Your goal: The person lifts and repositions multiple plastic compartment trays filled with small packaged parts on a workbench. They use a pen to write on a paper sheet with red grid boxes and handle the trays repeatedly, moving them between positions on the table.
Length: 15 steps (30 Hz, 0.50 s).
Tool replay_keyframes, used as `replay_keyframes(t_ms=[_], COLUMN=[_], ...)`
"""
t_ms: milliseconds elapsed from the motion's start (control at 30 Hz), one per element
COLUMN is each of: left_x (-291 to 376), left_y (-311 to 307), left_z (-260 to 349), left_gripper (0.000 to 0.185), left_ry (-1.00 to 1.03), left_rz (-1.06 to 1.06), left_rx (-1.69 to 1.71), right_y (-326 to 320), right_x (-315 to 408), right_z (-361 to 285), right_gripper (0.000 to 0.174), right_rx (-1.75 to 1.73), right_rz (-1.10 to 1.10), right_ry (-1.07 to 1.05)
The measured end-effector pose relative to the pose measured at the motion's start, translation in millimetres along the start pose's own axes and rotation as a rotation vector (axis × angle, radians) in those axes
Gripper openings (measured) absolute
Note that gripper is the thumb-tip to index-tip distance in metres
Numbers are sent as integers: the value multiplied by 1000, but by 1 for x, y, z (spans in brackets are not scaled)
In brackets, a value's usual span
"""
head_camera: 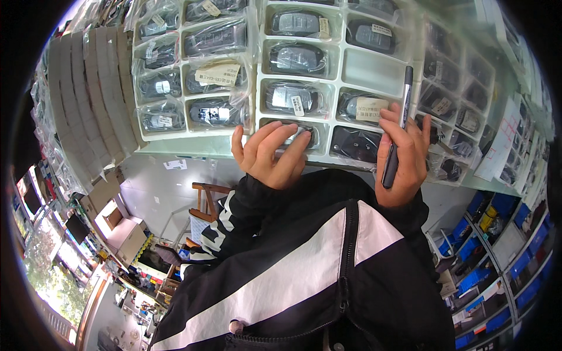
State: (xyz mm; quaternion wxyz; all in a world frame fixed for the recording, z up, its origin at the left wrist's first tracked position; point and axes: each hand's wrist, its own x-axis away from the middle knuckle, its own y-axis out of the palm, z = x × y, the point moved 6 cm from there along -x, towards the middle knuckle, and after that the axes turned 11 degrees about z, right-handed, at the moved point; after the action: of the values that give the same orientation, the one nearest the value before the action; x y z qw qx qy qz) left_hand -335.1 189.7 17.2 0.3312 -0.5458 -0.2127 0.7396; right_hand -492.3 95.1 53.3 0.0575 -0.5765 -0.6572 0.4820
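Before me lies a white compartment tray (pixel 260 66) of bagged car key fobs. My left hand (pixel 274 155) rests on the tray's near edge, its fingertips over a bagged fob (pixel 311 136) in the nearest row; whether they grip it is hidden. A dark marker pen (pixel 406 96) slants across my right hand (pixel 401 162), held against the palm by the fingers. Those fingertips are beside a fob with a paper label (pixel 371 109). Left of the right hand, a black fob (pixel 355 144) sits in the nearest row. One compartment (pixel 373 72) holds no fob.
Another tray of bagged fobs (pixel 186 109) adjoins on the left, beside stacked trays (pixel 88 92). More fob trays (pixel 452 101) stand at right on the glass tabletop (pixel 189 147). A wooden chair (pixel 204 202) is below left; shelves with blue bins (pixel 474 281) are below right.
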Motion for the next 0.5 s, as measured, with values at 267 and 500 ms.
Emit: replay_keyframes(t_ms=[267,500], left_x=[-1,1], left_y=[1,0], left_z=[0,-2], left_gripper=[30,29], left_ry=[0,-6], left_rz=[4,-24], left_rx=[0,-3], right_y=[-6,-7], right_x=[6,13], right_z=[17,25], right_gripper=[19,19], right_rx=[-279,-304], right_rz=[169,217], right_ry=[199,228])
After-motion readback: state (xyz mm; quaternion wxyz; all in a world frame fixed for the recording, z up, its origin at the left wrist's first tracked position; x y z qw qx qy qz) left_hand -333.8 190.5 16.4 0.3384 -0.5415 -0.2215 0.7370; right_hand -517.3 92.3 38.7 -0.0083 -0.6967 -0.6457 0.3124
